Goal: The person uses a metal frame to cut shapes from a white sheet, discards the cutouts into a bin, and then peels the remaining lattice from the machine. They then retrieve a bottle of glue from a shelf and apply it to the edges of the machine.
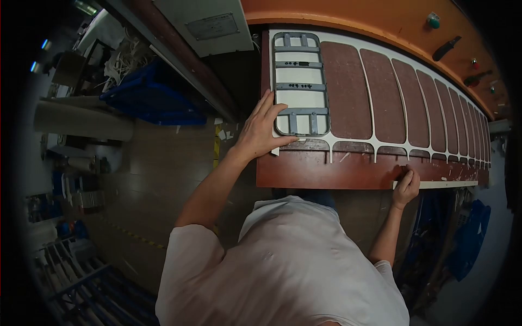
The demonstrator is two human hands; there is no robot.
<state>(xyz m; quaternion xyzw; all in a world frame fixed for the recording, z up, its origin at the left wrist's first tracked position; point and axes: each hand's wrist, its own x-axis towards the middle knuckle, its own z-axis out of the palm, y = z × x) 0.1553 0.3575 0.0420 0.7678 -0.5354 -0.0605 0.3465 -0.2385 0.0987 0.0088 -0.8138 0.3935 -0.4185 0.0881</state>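
My left hand has its fingers spread against the left side and lower corner of a grey metal cutting die. This die is a rounded rectangular frame with crossbars and dark handwritten marks. It lies on the left end of a white sheet, which has a row of rounded rectangular cut-outs showing the brown board beneath. By the board's front edge, my right hand is closed, fingers pressed together, at the left end of a pale strip. What lies between those fingers is hidden.
An orange machine body with a green button and a black handle runs along the back. A blue crate with white scraps stands left, and a blue bag right. Paper bits litter the floor.
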